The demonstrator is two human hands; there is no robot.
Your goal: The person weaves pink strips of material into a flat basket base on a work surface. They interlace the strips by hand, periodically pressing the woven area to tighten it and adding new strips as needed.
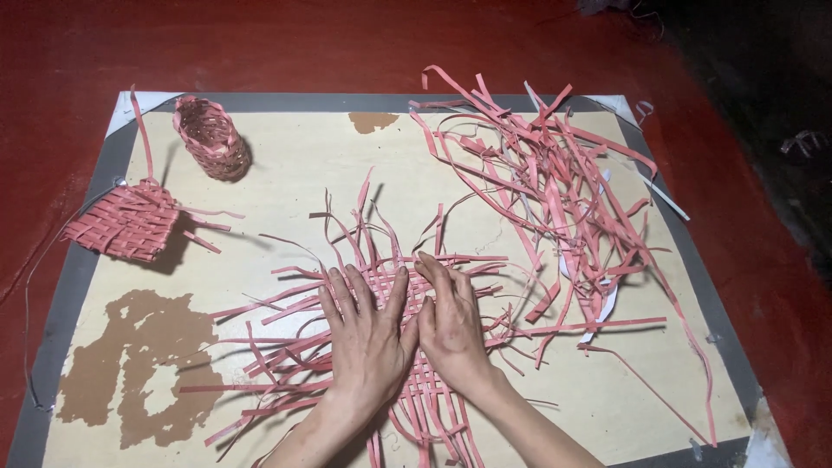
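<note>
A flat woven mat of pink strips lies in the middle of a pale board, with loose strip ends fanning out on all sides. My left hand presses flat on the weave with fingers spread. Right beside it, my right hand also lies flat on the mat, fingers pointing away from me, thumbs of both hands almost touching. Neither hand grips a strip.
A big tangled heap of loose pink strips covers the board's right half. At the back left stand a small woven cylinder basket and a flat woven piece. Brown worn patches mark the board; red floor surrounds it.
</note>
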